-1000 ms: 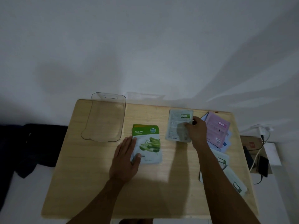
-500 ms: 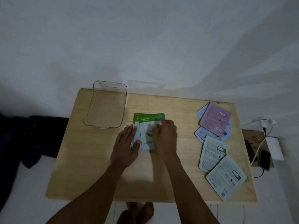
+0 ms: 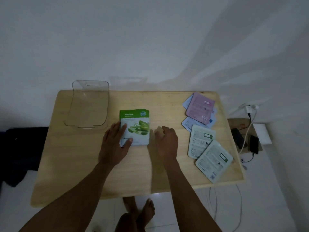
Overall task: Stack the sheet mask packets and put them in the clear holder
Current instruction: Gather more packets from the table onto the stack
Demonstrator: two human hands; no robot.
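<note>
A small stack of green Aloe Vera packets (image 3: 136, 124) lies face up in the middle of the wooden table (image 3: 83, 164). My left hand (image 3: 115, 144) rests flat on the stack's lower left corner, thumb on the bottom edge. My right hand (image 3: 166, 141) hovers just right of the stack, fingers loosely curled and holding nothing. The clear holder (image 3: 88, 106) stands empty at the table's back left. On the right lie a pink packet (image 3: 199, 107) over pale blue ones (image 3: 188, 123), and two pale green packets (image 3: 199, 139) (image 3: 214, 160) face down.
The table backs onto a white wall. A phone (image 3: 253, 144) and charger cables (image 3: 249, 114) sit on a low box to the right. Dark cloth (image 3: 20, 148) lies on the floor at left. My bare feet (image 3: 140, 210) show below the table's front edge.
My right hand carried a pale green packet from the right side onto the Aloe Vera stack, let go, and drew back to the right. My left hand stayed on the stack.
</note>
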